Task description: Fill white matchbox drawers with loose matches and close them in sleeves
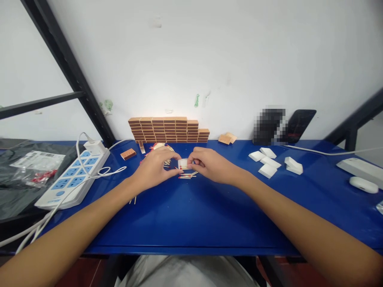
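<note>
A small white matchbox tray is held just above the blue table, its open side up. My left hand grips the tray's left end between thumb and fingers. At its right end, the fingers of my right hand are pinched over the inside, on what looks like a matchstick with its red head to the left. Loose matchsticks lie on the table just below the tray. Behind my left hand spreads a bigger pile of red-tipped matchsticks, partly hidden by that hand.
Stacked matchboxes line the wall. A single matchbox lies left, and flat box sleeves lie behind. White trays are scattered right, near a dark phone. A power strip with cables stands left.
</note>
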The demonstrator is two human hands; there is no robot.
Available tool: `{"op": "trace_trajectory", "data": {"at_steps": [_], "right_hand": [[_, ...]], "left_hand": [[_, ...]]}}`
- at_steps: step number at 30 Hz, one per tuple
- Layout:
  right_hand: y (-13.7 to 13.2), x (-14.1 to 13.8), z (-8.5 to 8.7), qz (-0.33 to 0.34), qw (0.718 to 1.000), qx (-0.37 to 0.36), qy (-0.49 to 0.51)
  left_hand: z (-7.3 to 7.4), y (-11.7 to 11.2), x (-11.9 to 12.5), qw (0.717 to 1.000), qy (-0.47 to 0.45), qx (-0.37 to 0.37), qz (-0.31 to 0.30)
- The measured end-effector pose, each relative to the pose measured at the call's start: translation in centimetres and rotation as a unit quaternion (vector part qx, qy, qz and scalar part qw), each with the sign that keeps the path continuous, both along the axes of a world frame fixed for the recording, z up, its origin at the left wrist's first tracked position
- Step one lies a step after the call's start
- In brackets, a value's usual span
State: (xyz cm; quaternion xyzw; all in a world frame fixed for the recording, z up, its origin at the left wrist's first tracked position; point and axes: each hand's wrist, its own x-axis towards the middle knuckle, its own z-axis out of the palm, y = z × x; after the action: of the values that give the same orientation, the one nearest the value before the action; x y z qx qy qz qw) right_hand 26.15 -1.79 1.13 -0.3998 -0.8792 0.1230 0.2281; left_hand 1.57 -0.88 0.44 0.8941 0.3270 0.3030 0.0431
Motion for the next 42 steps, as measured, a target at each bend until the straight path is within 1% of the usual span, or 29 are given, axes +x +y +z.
{"op": "trace_trajectory", "data": {"at_steps": [5,8,10,13,15,19,22,26,29,31,35,39,42], "right_hand": [[-0.1,0.1,0.6,-0.016,1.000,0.012,0.007],[0.0,0.2,0.8,-0.035,0.999,0.013,-0.008],[0.2,0.5,0.7,-0.039,0.999,-0.004,-0.038],[0.6,1.0,0.3,-0.015,0.995,-0.046,-0.083],[0.9,1.3,0.1,0.004,0.994,-0.061,-0.094],[1.3,1.8,-0.1,0.017,0.993,-0.075,-0.095],[1.4,1.9,-0.1,0.016,0.988,-0.123,-0.094],[1.3,2.1,0.2,0.014,0.972,-0.207,-0.106],[1.1,2.2,0.6,0.019,0.963,-0.237,-0.125],[0.9,2.3,0.8,0.024,0.964,-0.233,-0.127],[0.7,2.2,1.2,0.030,0.975,-0.198,-0.097],[0.7,2.0,1.0,0.009,0.983,-0.168,-0.074],[0.8,1.9,0.7,0.002,0.980,-0.176,-0.089]], "left_hand": [[0.2,0.1,-0.1,1.000,0.008,0.011,0.006],[0.4,0.5,-0.5,0.999,0.018,0.031,0.031],[0.5,0.9,-0.9,0.997,0.022,0.041,0.055],[0.7,1.4,-1.4,0.996,0.030,0.037,0.079],[0.6,1.6,-1.5,0.996,0.035,0.036,0.077],[0.1,1.7,-1.5,0.997,0.036,0.057,0.043],[-0.1,1.7,-1.5,0.997,0.034,0.062,0.030],[-0.1,1.7,-1.4,0.997,0.036,0.064,0.027],[0.0,1.6,-1.3,0.997,0.040,0.063,0.027],[0.0,1.5,-1.2,0.997,0.038,0.061,0.025],[0.1,1.2,-1.1,0.998,0.034,0.053,0.010],[0.1,1.2,-1.0,0.998,0.040,0.053,0.003],[0.0,1.3,-1.0,0.998,0.041,0.053,0.007]]}}
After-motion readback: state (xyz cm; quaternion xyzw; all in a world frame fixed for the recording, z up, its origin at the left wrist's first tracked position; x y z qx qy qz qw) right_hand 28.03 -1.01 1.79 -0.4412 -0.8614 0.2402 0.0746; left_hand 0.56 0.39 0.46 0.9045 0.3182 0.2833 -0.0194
